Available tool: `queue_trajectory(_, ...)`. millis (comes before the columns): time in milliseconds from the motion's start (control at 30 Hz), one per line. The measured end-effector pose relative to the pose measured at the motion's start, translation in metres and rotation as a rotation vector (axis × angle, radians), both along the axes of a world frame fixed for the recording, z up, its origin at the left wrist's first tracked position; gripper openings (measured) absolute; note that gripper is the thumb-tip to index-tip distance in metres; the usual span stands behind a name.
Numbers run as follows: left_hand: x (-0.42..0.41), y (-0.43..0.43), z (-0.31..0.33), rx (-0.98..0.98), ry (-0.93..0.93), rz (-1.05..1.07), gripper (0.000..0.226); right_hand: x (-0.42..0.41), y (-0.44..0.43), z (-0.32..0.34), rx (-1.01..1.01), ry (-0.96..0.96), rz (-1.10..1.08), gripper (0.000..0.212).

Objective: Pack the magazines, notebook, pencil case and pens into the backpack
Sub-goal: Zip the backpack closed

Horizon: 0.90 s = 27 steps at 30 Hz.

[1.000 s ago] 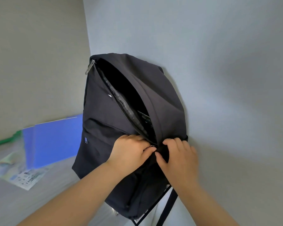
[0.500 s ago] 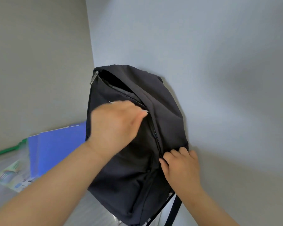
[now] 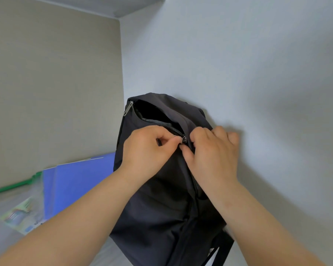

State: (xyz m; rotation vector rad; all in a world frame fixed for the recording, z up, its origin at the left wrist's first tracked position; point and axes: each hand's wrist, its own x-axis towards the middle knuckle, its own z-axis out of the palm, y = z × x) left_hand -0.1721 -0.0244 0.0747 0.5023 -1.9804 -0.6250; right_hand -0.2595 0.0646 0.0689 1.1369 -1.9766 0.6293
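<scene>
A black backpack (image 3: pixel 161 204) stands upright against the pale wall. Its main zip is closed along the lower stretch and still gapes near the top, where a second metal puller (image 3: pixel 128 108) hangs at the left corner. My left hand (image 3: pixel 148 148) pinches the zip puller (image 3: pixel 183 140) partway up the track. My right hand (image 3: pixel 213 156) grips the fabric just right of the zip, thumb pressed beside the puller. What is inside the bag is hidden.
Blue folders (image 3: pixel 79 181) lean behind the bag on the left, with a green strip (image 3: pixel 13 187) beside them. A printed sheet in a clear sleeve (image 3: pixel 21 215) lies on the grey surface (image 3: pixel 0 237). Black straps (image 3: pixel 221 252) hang at the lower right.
My left hand has drawn the zip puller up the track, closing most of the opening. My right hand moved up from the bag's lower part to hold the fabric beside the puller.
</scene>
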Motion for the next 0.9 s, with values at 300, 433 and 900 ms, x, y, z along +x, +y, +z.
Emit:
queue_trajectory(300,-0.003,-0.007,0.034,0.285,0.151,-0.153,0.044,0.0,0.005,0.008,-0.03,0.042,-0.008,0.029)
queue_trajectory(433,0.0,-0.022,0.046,0.542,0.152,-0.216,0.042,0.0,0.007,0.006,-0.024,0.059,0.012,0.027)
queue_trajectory(900,0.009,-0.014,0.014,-0.194,-0.26,-0.072,0.028,-0.002,0.0,0.0,-0.041,-0.028,0.039,0.028)
